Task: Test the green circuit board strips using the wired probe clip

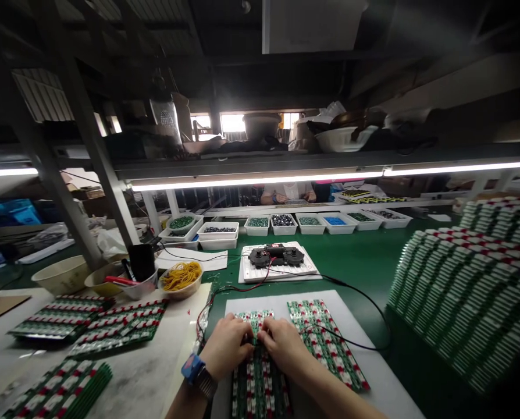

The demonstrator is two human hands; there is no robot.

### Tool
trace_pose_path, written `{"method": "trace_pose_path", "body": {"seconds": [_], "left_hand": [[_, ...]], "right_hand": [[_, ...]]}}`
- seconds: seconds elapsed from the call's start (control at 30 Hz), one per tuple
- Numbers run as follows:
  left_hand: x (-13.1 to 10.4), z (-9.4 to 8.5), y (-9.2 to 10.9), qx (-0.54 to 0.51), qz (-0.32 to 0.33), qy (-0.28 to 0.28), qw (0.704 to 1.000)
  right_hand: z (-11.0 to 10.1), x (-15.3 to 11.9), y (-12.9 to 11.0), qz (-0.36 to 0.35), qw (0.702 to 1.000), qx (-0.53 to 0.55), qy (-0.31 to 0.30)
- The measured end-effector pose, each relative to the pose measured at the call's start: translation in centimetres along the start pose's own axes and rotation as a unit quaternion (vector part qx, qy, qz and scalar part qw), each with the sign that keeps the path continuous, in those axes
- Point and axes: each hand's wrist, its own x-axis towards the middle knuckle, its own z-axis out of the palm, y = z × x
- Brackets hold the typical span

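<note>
A green circuit board panel [262, 393] with rows of white and red parts lies on a white sheet [382, 398], under both hands. My left hand [229, 343], a blue band on its wrist, bends over the panel's left side with fingers closed together. Close beside it, my right hand [282, 342] is curled with thumb and fingertips pinched at the panel's upper middle. What the fingertips hold, if anything, is too small to make out. To the right lies a second circuit board panel [327, 337], with a black cable [364, 347] crossing it.
Tall stacks of circuit boards [456, 291] stand at right; more board panels [120, 326] lie at left. Beyond the sheet sits a black two-reel device [276, 256]. Parts trays [283, 222] line the back, near a bowl of yellow rubber bands [181, 276]. A person [288, 193] sits opposite.
</note>
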Motion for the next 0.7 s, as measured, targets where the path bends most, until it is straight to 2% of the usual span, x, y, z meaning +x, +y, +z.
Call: {"method": "trace_pose_path", "body": {"seconds": [0.27, 0.47, 0.57, 0.7], "left_hand": [[0.2, -0.1, -0.6, -0.062, -0.029, -0.020, 0.997], [0.5, 0.6, -0.2, -0.015, -0.072, -0.006, 0.997], [0.1, 1.2, -0.1, -0.018, -0.075, 0.014, 0.997], [-0.7, 2.0, -0.1, -0.087, -0.088, 0.052, 0.991]], "right_hand": [[0.1, -0.1, -0.1, -0.004, 1.000, -0.023, 0.017], [0.3, -0.1, -0.1, 0.001, 1.000, -0.003, 0.023], [0.5, 0.0, 0.1, -0.004, 1.000, 0.001, 0.026], [0.7, 0.1, 0.2, 0.003, 1.000, 0.003, 0.026]]}}
